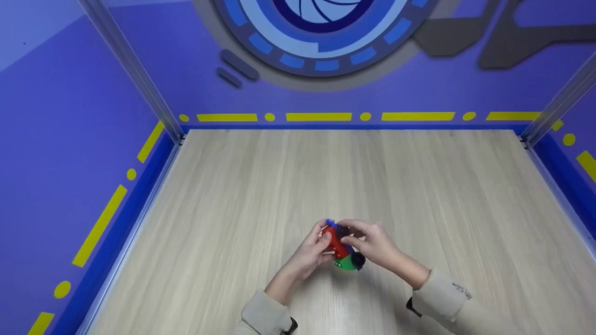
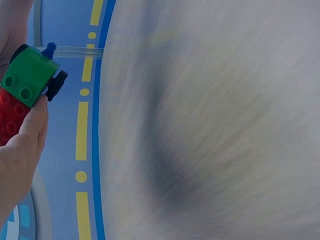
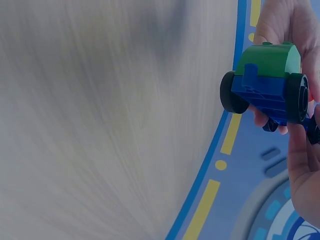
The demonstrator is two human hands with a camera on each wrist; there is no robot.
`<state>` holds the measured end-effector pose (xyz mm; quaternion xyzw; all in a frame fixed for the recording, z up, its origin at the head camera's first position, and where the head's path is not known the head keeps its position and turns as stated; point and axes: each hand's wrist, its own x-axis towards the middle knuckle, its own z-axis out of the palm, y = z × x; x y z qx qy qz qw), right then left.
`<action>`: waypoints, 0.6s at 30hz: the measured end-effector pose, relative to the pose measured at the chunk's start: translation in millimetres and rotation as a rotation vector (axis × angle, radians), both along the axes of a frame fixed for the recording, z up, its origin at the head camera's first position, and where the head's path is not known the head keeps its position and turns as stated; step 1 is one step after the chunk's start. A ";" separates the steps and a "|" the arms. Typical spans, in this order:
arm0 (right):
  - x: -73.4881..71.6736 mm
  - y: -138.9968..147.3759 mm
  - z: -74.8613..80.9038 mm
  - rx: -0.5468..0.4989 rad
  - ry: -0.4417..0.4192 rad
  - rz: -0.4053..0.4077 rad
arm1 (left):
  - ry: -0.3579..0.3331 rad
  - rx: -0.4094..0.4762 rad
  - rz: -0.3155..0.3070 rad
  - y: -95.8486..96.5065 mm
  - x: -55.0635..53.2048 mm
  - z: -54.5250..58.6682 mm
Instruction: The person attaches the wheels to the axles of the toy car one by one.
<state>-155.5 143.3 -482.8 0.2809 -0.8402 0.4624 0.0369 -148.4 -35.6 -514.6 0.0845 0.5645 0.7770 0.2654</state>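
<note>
Both hands pinch one small toy car of red, green and blue plastic bricks with black wheels [image 1: 343,246]: left hand [image 1: 311,251] on its red side, right hand [image 1: 372,244] curled over the top. Car sits above the pale wood-grain tabletop [image 1: 419,186], near-centre. Purple walls [image 1: 70,139] on three sides stand well apart.

Red-green-blue wheeled brick toy [image 1: 343,249], held aloft

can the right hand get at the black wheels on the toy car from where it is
Probably yes. The right hand already holds the toy car together with the left hand, and the black wheels on the blue base sit uncovered right beside its fingers.
</note>
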 end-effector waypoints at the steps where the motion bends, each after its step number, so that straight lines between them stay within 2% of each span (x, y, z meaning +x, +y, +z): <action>1: -0.1 -0.3 -0.3 0.001 0.006 -0.004 | 0.000 0.000 0.003 0.1 -0.1 -0.6; 18: -0.3 -3.0 -5.5 -0.007 -0.018 0.001 | -0.016 -0.014 0.019 -1.2 0.1 -4.3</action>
